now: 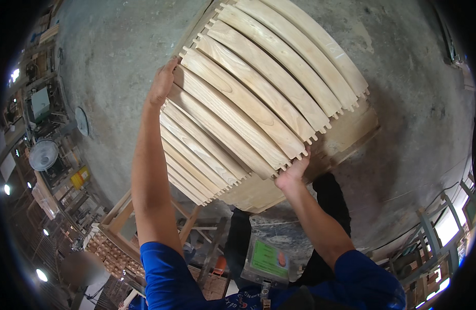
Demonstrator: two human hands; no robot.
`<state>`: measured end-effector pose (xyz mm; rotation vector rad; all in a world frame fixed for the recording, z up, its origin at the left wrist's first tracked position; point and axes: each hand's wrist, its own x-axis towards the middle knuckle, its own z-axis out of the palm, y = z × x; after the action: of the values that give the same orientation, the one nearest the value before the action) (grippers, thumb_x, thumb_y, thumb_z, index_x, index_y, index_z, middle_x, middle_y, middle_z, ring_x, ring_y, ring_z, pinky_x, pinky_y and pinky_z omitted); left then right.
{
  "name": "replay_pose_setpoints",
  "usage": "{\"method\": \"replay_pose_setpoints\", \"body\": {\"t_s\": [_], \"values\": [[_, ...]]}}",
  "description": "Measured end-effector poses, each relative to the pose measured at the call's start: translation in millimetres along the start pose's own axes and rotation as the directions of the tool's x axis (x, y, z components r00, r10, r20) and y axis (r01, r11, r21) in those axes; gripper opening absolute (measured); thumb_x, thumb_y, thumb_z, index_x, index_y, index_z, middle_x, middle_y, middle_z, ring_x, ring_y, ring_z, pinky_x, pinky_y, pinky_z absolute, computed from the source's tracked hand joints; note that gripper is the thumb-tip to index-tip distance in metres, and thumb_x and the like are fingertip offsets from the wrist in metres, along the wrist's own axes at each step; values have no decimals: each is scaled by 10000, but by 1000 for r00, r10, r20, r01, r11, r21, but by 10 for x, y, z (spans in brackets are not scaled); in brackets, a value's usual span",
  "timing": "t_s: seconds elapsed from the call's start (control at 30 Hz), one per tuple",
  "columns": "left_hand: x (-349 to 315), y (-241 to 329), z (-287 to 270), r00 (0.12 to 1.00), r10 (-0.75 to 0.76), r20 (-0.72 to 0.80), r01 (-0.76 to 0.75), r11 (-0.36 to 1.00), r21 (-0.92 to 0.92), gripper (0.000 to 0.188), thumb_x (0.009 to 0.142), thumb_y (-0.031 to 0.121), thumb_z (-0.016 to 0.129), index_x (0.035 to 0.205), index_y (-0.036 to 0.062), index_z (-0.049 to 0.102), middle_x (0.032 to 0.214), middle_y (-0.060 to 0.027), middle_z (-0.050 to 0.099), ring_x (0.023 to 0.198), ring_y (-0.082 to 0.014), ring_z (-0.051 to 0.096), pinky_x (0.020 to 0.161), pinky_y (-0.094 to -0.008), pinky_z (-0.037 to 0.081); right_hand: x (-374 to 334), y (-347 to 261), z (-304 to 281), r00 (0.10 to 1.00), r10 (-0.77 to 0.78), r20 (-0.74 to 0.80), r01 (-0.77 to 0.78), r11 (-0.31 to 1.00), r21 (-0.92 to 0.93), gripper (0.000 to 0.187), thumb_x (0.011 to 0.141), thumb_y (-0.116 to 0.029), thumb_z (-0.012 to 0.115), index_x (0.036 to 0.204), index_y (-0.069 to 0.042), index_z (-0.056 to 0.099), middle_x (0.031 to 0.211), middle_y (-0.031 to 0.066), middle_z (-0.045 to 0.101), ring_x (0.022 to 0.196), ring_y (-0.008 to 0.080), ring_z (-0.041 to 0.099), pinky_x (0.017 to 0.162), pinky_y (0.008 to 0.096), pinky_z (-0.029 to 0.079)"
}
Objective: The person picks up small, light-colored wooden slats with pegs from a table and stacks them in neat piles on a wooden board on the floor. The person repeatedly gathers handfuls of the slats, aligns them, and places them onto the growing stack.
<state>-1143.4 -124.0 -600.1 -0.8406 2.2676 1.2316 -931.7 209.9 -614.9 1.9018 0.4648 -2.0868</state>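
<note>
Pale curved wooden slats [263, 85] with small pegs on their ends lie side by side in a row on a wooden board [263, 194]. My left hand [163, 85] is closed at the far-left ends of the middle slats, its fingertips over the edge. At the opposite ends, my right hand [295, 171] grips the same part of the row, with its fingers partly hidden under the wood. Between my hands lies a light slat [227, 116] with visible grain. Nearer and to the left, several narrower-looking slats [196, 155] sit lower.
Grey concrete floor [114, 46] surrounds the board. At the left are a fan [43, 154], a yellow box [79, 177] and a wooden frame [119, 217] beside stacked wood pieces [106, 248]. Grey metal racks [432, 237] stand at the lower right.
</note>
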Motion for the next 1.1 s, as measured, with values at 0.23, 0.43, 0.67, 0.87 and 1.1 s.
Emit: {"method": "replay_pose_setpoints", "body": {"t_s": [0.23,0.43,0.67,0.87,1.1], "values": [[-76,85,69,986,133,-97,-111,973,202,691,1077,510,404,1399,-49,652,1414,-275,644,1341,-388,583,1142,-422,408,83,29,-71,996,-30,82,29,999,15,738,1036,-688,374,1475,-131,580,1469,80,607,1320,321,588,1137,478,460],[-413,25,100,795,309,-522,-163,938,307,659,1103,526,376,1409,12,654,1344,-262,691,1285,-413,639,1096,-496,470,130,-69,-239,999,33,38,-28,993,-115,755,1020,-715,406,1523,-164,519,1575,74,502,1428,305,485,1208,543,360],[-2971,-1007,372,867,-182,-464,64,964,-259,588,1048,450,567,1381,-27,656,1337,-283,687,1290,-383,651,1119,-462,491,-242,-193,-1290,977,194,86,-95,763,-640,983,1006,-789,420,1706,-141,184,1749,188,235,1607,393,238,1272,560,238],[-5732,-2100,175,699,-461,-547,286,881,-376,323,1008,269,680,1226,39,741,1077,-166,781,982,-248,753,867,-382,580,-1125,82,-2057,955,286,-81,-93,30,-995,686,1047,-617,548,1471,-84,462,1381,171,597,1139,306,626,949,439,533],[-7429,-2965,-1129,209,-810,-548,-276,489,-828,202,1035,215,683,1122,32,680,927,-28,699,755,-99,629,641,-255,510,-2471,1936,-1450,807,580,106,361,-343,-867,264,1087,-344,593,1198,-109,633,944,32,625,679,101,564,634,232,439]]}}
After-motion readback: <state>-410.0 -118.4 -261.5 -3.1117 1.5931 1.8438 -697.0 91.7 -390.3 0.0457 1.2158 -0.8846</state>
